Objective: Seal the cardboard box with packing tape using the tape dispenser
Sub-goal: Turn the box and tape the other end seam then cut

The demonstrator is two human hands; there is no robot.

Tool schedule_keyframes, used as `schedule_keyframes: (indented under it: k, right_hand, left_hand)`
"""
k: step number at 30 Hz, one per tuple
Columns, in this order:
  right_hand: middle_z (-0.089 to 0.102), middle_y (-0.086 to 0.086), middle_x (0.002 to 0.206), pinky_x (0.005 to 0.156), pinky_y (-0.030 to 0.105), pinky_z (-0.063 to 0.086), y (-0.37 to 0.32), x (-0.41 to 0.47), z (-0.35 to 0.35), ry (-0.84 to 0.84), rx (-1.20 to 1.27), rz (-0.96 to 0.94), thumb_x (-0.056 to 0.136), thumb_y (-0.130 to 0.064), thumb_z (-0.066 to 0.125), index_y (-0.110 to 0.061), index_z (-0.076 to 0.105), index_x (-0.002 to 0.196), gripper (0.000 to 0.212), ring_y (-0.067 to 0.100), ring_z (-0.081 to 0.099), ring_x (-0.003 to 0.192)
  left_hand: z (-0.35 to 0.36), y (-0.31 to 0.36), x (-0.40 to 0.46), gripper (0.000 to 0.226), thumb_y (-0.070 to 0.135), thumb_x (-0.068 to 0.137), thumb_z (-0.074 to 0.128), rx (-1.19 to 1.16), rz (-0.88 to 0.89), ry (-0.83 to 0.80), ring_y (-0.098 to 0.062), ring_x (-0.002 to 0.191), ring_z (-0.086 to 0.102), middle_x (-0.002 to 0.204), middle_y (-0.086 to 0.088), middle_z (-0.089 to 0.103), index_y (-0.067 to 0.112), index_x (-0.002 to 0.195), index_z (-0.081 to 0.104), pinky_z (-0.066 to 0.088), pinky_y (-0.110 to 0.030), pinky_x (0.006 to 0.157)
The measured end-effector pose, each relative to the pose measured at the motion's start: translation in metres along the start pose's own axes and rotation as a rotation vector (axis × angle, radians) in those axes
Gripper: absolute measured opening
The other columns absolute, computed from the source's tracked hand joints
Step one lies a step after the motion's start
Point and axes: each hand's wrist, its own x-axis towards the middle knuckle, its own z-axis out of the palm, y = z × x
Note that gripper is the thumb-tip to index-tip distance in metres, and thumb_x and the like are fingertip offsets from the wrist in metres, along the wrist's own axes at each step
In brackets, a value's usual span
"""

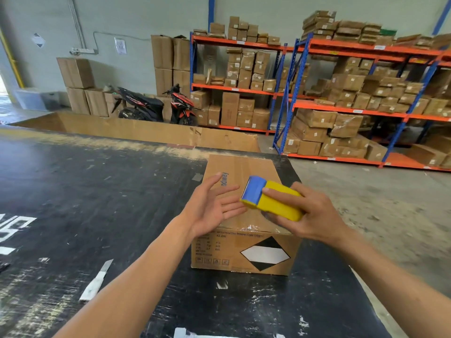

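Observation:
A brown cardboard box (pixel 244 250) stands on the black table (pixel 97 191), flaps closed, with clear tape showing along its near top edge. My right hand (pixel 310 215) grips a yellow tape dispenser (pixel 275 203) with a blue front end, held just above the box top. My left hand (pixel 212 206) hovers open, palm up, above the left half of the box, its fingertips almost at the dispenser's blue end.
A utility knife (pixel 96 280) lies on the table to the left. A large open carton (pixel 136 130) stands behind the table. Two motorbikes (pixel 156 107) and orange-and-blue shelving (pixel 353 93) full of boxes line the back. Concrete floor lies to the right.

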Motion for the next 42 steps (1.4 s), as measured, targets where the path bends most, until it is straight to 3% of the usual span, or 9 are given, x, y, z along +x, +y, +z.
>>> schedule_keyframes:
  k: [3, 9, 14, 19, 25, 28, 31, 35, 42]
  right_hand:
    - [0.037, -0.012, 0.083, 0.057, 0.010, 0.026, 0.006, -0.009, 0.015, -0.091, -0.053, 0.052, 0.078, -0.047, 0.080, -0.042, 0.057, 0.134, 0.061, 0.002, 0.035, 0.064]
    - [0.050, -0.005, 0.088, 0.056, 0.022, 0.042, 0.002, -0.005, 0.020, -0.084, 0.054, -0.001, 0.081, -0.047, 0.077, -0.040, 0.056, 0.136, 0.059, 0.011, 0.049, 0.068]
    - [0.052, -0.004, 0.085, 0.057, 0.030, 0.046, 0.000, 0.007, 0.022, -0.152, 0.079, 0.027, 0.083, -0.054, 0.071, -0.045, 0.052, 0.138, 0.059, 0.014, 0.050, 0.068]
    - [0.055, -0.004, 0.085, 0.057, 0.035, 0.046, 0.002, 0.014, 0.023, -0.290, 0.121, 0.002, 0.084, -0.061, 0.066, -0.048, 0.050, 0.138, 0.058, 0.014, 0.052, 0.070]
    - [0.055, -0.005, 0.079, 0.052, 0.031, 0.042, 0.022, 0.002, -0.001, -0.415, 0.087, -0.023, 0.084, -0.068, 0.056, -0.054, 0.051, 0.134, 0.052, 0.010, 0.049, 0.064]
    - [0.045, -0.009, 0.073, 0.049, 0.026, 0.033, 0.019, -0.002, 0.008, -0.496, -0.018, -0.053, 0.083, -0.066, 0.058, -0.056, 0.052, 0.132, 0.050, 0.009, 0.041, 0.057]
    - [0.040, -0.011, 0.072, 0.047, 0.024, 0.029, 0.017, -0.003, 0.010, -0.516, -0.063, -0.060, 0.081, -0.063, 0.061, -0.056, 0.054, 0.130, 0.051, 0.010, 0.039, 0.054]
    - [0.041, -0.008, 0.070, 0.043, 0.026, 0.029, 0.007, -0.001, 0.010, -0.531, -0.111, -0.092, 0.078, -0.061, 0.056, -0.055, 0.057, 0.128, 0.050, 0.012, 0.038, 0.050]
    - [0.044, -0.006, 0.065, 0.044, 0.022, 0.022, -0.011, 0.003, 0.018, -0.535, -0.139, -0.083, 0.074, -0.060, 0.057, -0.050, 0.066, 0.119, 0.047, 0.014, 0.030, 0.048]
  left_hand:
    - [0.014, -0.002, -0.005, 0.056, 0.034, 0.094, 0.063, 0.119, 0.022, 0.034, -0.038, 0.119, 0.064, 0.126, -0.028, 0.065, 0.002, 0.138, 0.050, 0.046, -0.049, 0.109]
    - [0.008, -0.001, -0.008, 0.044, 0.009, 0.087, 0.070, 0.089, 0.028, 0.178, -0.025, 0.093, 0.075, 0.112, -0.018, 0.074, 0.001, 0.129, 0.060, 0.063, -0.035, 0.080]
    - [0.002, -0.001, 0.000, 0.040, 0.000, 0.089, 0.068, 0.165, 0.092, 0.316, -0.027, 0.093, 0.075, 0.112, -0.019, 0.074, 0.003, 0.128, 0.062, 0.062, -0.032, 0.069]
    - [-0.002, -0.002, -0.008, 0.039, -0.011, 0.086, 0.066, 0.243, 0.155, 0.467, -0.024, 0.073, 0.077, 0.088, -0.017, 0.078, 0.004, 0.122, 0.063, 0.062, -0.030, 0.059]
    - [-0.051, -0.004, -0.049, 0.046, -0.011, 0.084, 0.069, 0.247, 0.317, 0.664, -0.029, 0.086, 0.077, 0.093, -0.019, 0.077, 0.007, 0.125, 0.060, 0.063, -0.033, 0.076]
    - [-0.051, -0.029, -0.050, 0.046, 0.005, 0.085, 0.075, 0.407, 0.394, 0.715, -0.019, 0.092, 0.076, 0.095, -0.008, 0.079, 0.015, 0.128, 0.062, 0.057, -0.031, 0.088]
    - [-0.055, -0.042, -0.046, 0.044, 0.016, 0.087, 0.075, 0.523, 0.444, 0.788, -0.007, 0.105, 0.067, 0.108, 0.000, 0.076, 0.024, 0.130, 0.065, 0.047, -0.020, 0.085]
    - [-0.063, -0.052, -0.041, 0.047, 0.019, 0.088, 0.074, 0.591, 0.457, 0.858, -0.012, 0.107, 0.069, 0.099, 0.002, 0.079, 0.024, 0.133, 0.062, 0.047, -0.043, 0.107]
    - [-0.076, -0.058, -0.034, 0.047, 0.013, 0.088, 0.075, 0.483, 0.470, 0.887, -0.014, 0.092, 0.075, 0.093, 0.001, 0.080, 0.018, 0.133, 0.062, 0.055, -0.047, 0.098]
